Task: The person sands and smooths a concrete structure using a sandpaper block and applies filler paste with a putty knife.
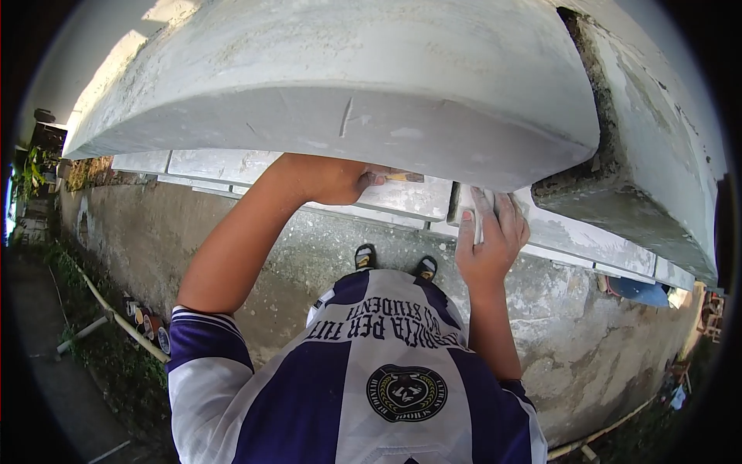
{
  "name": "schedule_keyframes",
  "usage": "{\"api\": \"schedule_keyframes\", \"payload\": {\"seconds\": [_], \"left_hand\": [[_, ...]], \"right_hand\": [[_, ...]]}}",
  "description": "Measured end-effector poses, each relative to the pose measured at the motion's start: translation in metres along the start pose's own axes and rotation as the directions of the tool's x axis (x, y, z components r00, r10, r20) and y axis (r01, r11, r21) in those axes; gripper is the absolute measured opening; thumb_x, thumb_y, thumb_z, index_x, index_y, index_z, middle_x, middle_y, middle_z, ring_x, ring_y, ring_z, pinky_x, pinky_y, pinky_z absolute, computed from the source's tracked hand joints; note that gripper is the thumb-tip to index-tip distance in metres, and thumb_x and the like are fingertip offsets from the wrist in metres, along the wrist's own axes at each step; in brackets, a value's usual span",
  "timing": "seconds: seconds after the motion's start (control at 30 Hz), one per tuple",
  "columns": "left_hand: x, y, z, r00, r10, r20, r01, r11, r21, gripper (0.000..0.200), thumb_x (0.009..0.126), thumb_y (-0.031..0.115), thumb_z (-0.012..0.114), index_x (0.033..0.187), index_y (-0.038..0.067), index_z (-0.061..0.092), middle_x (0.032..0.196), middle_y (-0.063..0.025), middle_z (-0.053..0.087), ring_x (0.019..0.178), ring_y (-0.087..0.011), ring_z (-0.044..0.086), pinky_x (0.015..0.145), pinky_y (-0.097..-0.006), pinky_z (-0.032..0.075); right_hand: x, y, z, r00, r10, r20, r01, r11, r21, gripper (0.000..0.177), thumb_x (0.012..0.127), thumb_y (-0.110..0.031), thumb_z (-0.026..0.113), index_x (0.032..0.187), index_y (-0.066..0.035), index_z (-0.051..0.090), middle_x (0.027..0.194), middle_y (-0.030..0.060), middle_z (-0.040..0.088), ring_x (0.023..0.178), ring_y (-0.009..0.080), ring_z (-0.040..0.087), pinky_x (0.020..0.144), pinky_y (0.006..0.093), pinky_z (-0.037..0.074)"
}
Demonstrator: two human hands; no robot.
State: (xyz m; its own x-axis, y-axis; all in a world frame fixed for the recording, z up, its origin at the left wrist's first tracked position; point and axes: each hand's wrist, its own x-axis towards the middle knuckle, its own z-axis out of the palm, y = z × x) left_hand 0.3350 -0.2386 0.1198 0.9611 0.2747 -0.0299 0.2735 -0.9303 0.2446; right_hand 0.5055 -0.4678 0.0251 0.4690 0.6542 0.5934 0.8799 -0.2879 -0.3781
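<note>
My left hand (340, 179) reaches below the overhanging slab, its fingers closed round a small brush (406, 177) with a yellowish-brown wooden handle. The brush's dark end points right, towards my other hand. My right hand (495, 232) grips the edge of a white block (462, 198), thumb on the near side and fingers over the top. Grey dust coats the right fingers. Beside this block, across a dark gap, lies another pale block (421, 199). Part of the left fingers is hidden from view.
A thick grey-white slab (348, 116) overhangs both hands. At right, a rough-edged concrete piece (641, 193) stands past a dark gap. My sandalled feet (365, 257) rest on speckled concrete ground (325, 240). Bamboo poles (116, 313) and pots (151, 329) lie at left.
</note>
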Motion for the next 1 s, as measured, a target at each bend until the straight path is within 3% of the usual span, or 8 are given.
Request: {"api": "schedule_keyframes", "payload": {"seconds": [0.07, 0.17, 0.3, 0.4, 0.53, 0.73, 1.0], "left_hand": [[-0.005, -0.01, 0.006, 1.0, 0.019, -0.019, -0.018, 0.999, 0.041, 0.039, 0.085, 0.018, 0.074, 0.123, 0.012, 0.071, 0.113, -0.0145, 0.074, 0.104, -0.0365, 0.069, 0.092, -0.0452, 0.054], [-0.02, -0.032, 0.005, 0.999, 0.038, -0.024, -0.036, 0.997, 0.062, 0.039, 0.086, 0.02, 0.074, 0.124, 0.011, 0.071, 0.113, -0.0144, 0.073, 0.105, -0.036, 0.068, 0.093, -0.0443, 0.053], [-0.017, -0.036, 0.004, 0.999, 0.029, 0.03, -0.029, 1.0, -0.002, 0.033, 0.089, 0.023, 0.073, 0.119, 0.01, 0.071, 0.111, -0.0144, 0.073, 0.104, -0.0361, 0.068, 0.092, -0.0451, 0.052], [0.002, -0.008, 0.008, 1.0, 0.015, 0.025, -0.015, 1.0, 0.005, 0.03, 0.09, 0.023, 0.073, 0.116, 0.008, 0.071, 0.109, -0.015, 0.072, 0.102, -0.0367, 0.068, 0.09, -0.0463, 0.052], [0.011, 0.012, 0.014, 0.985, 0.11, -0.132, -0.11, 0.994, 0.005, 0.029, 0.09, 0.022, 0.072, 0.114, 0.006, 0.07, 0.107, -0.0162, 0.072, 0.1, -0.0375, 0.068, 0.087, -0.0471, 0.053], [-0.014, -0.009, 0.003, 0.995, 0.068, -0.075, -0.07, 0.997, -0.017, 0.028, 0.089, 0.018, 0.071, 0.115, 0.009, 0.07, 0.108, -0.016, 0.072, 0.1, -0.0378, 0.067, 0.087, -0.0476, 0.053], [0.024, 0.034, 0.018, 0.975, 0.154, -0.158, -0.139, 0.985, 0.102, 0.03, 0.089, 0.02, 0.069, 0.116, 0.008, 0.071, 0.101, -0.0155, 0.073, 0.094, -0.0381, 0.069, 0.082, -0.0477, 0.054]], "right_hand": [[-0.001, 0.0, -0.002, 0.999, 0.026, 0.039, -0.028, 0.999, 0.031, 0.039, 0.087, -0.019, 0.068, 0.125, -0.011, 0.075, 0.131, 0.0169, 0.064, 0.127, 0.0383, 0.056, 0.11, 0.0484, 0.033], [-0.002, 0.002, -0.001, 0.999, 0.018, 0.038, -0.019, 1.0, 0.012, 0.038, 0.087, -0.02, 0.068, 0.124, -0.011, 0.075, 0.129, 0.0174, 0.065, 0.127, 0.0387, 0.056, 0.11, 0.0481, 0.033], [-0.001, 0.002, 0.003, 0.999, -0.023, -0.032, 0.022, 1.0, -0.012, 0.024, 0.084, -0.021, 0.071, 0.103, -0.006, 0.075, 0.114, 0.0124, 0.066, 0.109, 0.0325, 0.057, 0.1, 0.0463, 0.036], [-0.004, 0.002, 0.002, 1.0, 0.018, 0.018, -0.018, 1.0, 0.011, 0.038, 0.087, -0.02, 0.069, 0.123, -0.009, 0.075, 0.128, 0.0175, 0.065, 0.127, 0.0382, 0.056, 0.108, 0.0477, 0.033], [-0.001, 0.001, -0.001, 1.0, 0.013, 0.026, -0.014, 1.0, 0.014, 0.037, 0.086, -0.02, 0.069, 0.121, -0.008, 0.075, 0.128, 0.0176, 0.065, 0.127, 0.0383, 0.056, 0.108, 0.0481, 0.033], [-0.006, 0.006, 0.004, 1.0, 0.002, 0.004, -0.002, 1.0, 0.01, 0.034, 0.085, -0.02, 0.07, 0.116, -0.006, 0.076, 0.127, 0.0175, 0.066, 0.126, 0.0388, 0.057, 0.107, 0.048, 0.034], [-0.003, 0.004, 0.004, 1.0, -0.016, -0.005, 0.016, 1.0, -0.024, 0.032, 0.084, -0.023, 0.071, 0.11, -0.005, 0.077, 0.125, 0.0206, 0.066, 0.12, 0.0388, 0.059, 0.103, 0.0474, 0.035]]}}
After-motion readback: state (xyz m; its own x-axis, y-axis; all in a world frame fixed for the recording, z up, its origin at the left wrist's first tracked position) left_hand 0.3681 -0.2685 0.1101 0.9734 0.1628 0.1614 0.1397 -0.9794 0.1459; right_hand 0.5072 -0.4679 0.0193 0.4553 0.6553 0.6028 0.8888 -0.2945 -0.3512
